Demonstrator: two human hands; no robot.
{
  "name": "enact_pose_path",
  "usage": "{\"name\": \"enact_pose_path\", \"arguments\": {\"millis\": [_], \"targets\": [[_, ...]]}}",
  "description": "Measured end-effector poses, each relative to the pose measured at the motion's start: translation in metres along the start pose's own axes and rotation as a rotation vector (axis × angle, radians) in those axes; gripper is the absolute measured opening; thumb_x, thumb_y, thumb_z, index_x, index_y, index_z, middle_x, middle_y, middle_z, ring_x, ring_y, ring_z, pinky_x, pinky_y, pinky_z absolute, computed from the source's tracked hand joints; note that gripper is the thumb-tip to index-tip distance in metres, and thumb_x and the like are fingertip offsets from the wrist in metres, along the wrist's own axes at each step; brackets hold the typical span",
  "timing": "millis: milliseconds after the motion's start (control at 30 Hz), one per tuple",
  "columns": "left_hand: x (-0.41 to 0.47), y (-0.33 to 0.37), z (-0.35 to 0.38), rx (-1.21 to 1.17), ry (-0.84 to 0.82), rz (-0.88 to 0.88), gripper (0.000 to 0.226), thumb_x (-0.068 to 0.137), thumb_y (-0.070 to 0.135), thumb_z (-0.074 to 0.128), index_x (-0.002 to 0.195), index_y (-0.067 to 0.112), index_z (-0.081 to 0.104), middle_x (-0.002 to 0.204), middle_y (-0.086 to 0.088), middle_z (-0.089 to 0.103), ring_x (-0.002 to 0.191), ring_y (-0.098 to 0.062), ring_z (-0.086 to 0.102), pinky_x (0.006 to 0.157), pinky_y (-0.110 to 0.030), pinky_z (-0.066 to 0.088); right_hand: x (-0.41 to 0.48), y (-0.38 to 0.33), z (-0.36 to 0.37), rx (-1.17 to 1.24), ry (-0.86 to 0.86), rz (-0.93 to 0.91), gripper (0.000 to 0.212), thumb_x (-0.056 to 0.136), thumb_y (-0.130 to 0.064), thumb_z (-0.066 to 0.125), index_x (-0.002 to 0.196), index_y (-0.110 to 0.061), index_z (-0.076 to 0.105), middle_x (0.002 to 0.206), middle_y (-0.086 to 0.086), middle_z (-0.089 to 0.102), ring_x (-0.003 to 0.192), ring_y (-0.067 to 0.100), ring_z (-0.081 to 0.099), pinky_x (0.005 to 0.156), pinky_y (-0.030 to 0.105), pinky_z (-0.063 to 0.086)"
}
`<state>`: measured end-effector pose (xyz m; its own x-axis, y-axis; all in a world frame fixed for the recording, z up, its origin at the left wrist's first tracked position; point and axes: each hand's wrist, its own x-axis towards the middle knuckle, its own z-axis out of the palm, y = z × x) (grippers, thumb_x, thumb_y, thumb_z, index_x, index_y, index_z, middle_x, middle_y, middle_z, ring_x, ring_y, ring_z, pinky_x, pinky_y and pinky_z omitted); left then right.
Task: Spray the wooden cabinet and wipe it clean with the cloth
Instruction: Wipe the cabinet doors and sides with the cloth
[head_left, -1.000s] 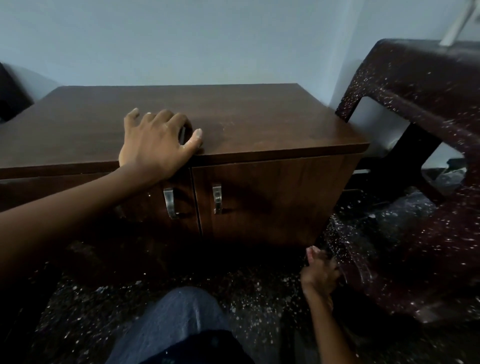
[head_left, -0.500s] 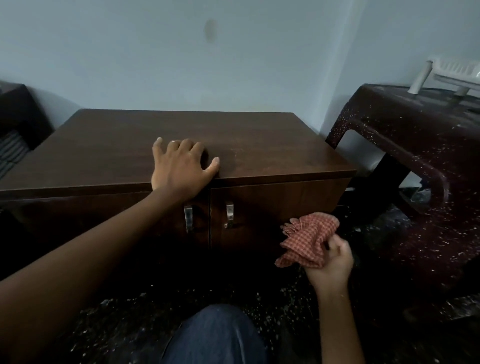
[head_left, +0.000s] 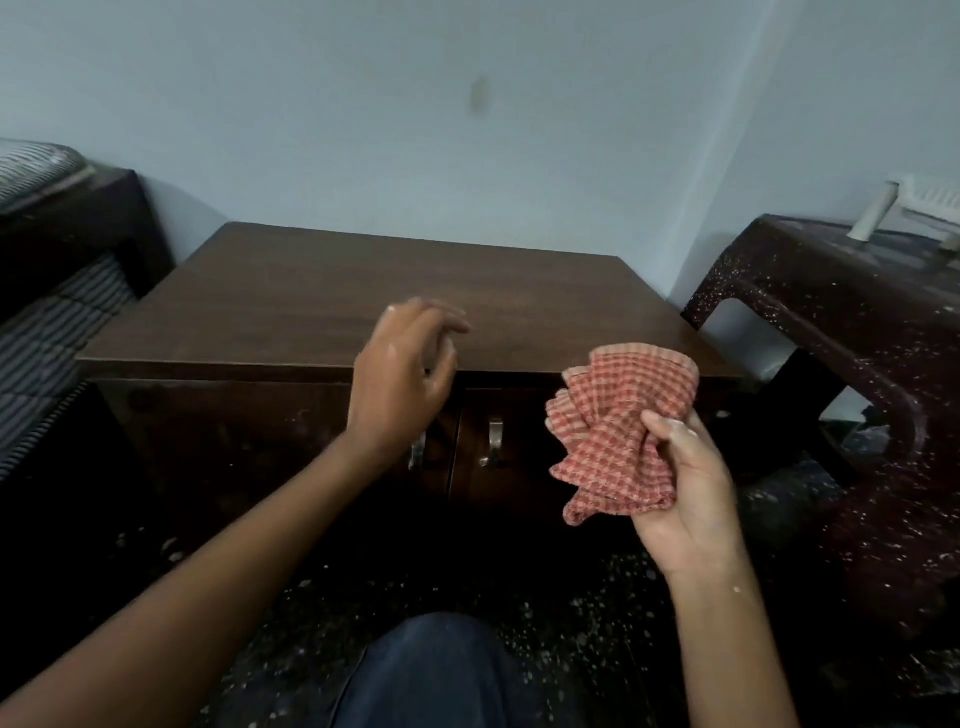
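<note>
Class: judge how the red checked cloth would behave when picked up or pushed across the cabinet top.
Probably floppy: the cloth bunches into folds in the right hand. Likely light, since one hand holds it up. Pushed, it may crumple rather than slide.

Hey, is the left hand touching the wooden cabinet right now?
Cannot tell. In the head view the left hand is blurred over the front edge of the wooden cabinet, hiding any contact or gap.

Dark speckled floor (head_left: 571, 597), wooden cabinet (head_left: 415, 280) standing on it, plastic table (head_left: 857, 312) beside
</note>
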<state>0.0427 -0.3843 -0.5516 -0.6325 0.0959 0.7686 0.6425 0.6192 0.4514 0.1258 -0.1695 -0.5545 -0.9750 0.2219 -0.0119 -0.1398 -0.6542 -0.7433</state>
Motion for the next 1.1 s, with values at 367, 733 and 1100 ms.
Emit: {"name": "enact_pose_path", "arguments": {"millis": [367, 733, 1100], "targets": [[-0.07, 0.002, -0.08, -1.156, -0.074, -0.919, 0.03, 0.085, 0.033, 0.059, 0.109, 0.016, 0.064, 0.111, -0.007, 0.069, 0.102, -0.021, 0.065, 0.091, -0.035, 0.053, -0.009, 0.075, 0.12, -0.654, -0.413, -0.058, 0.026, 0.087, 0.003, 0.055, 0.085, -0.019, 0.068, 0.082, -0.003, 0.072, 0.077, 0.01, 0.068, 0.069, 0.024, 0.054], [-0.155, -0.003, -0.062, -0.203, 0.754, -0.827, 0.054, 0.086, 0.042, 0.032, 0.139, 0.039, 0.023, 0.152, 0.014, 0.014, 0.14, 0.003, 0.012, 0.113, -0.018, 0.014, -0.027, 0.159, 0.189, -1.321, -0.762, -0.314, 0.037, 0.077, 0.005, 0.058, 0.105, -0.015, 0.071, 0.097, -0.006, 0.064, 0.093, 0.01, 0.06, 0.085, 0.026, 0.048], [-0.079, -0.096, -0.025, -0.169, 0.814, -0.919, 0.061, 0.1, 0.021, 0.028, 0.147, 0.009, -0.009, 0.152, -0.003, -0.025, 0.137, -0.011, -0.033, 0.111, -0.023, -0.023, 0.015, 0.155, 0.18, -1.415, -0.677, -1.057, 0.035, 0.081, -0.016, 0.045, 0.104, -0.011, 0.071, 0.118, 0.006, 0.066, 0.108, 0.025, 0.058, 0.094, 0.043, 0.043]]}}
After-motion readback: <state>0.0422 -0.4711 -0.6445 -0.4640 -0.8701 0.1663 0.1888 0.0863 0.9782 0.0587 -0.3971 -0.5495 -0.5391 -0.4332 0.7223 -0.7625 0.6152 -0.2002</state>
